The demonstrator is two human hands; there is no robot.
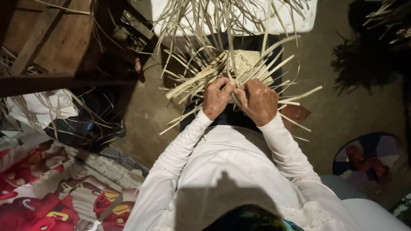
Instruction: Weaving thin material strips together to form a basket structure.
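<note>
Both hands sit close together, the left hand [217, 97] and right hand [258, 100] each pinching pale straw strips [201, 77] at the near edge of a small woven mat [246, 60]. Loose strips fan outward past them. Beyond lies the bare floor [342, 111], then a white cloth [295, 21].

The woven mat [244, 62] lies before both hands [237, 99], wooden frame [51, 47] left, patterned cloth [55, 192] below it.
</note>
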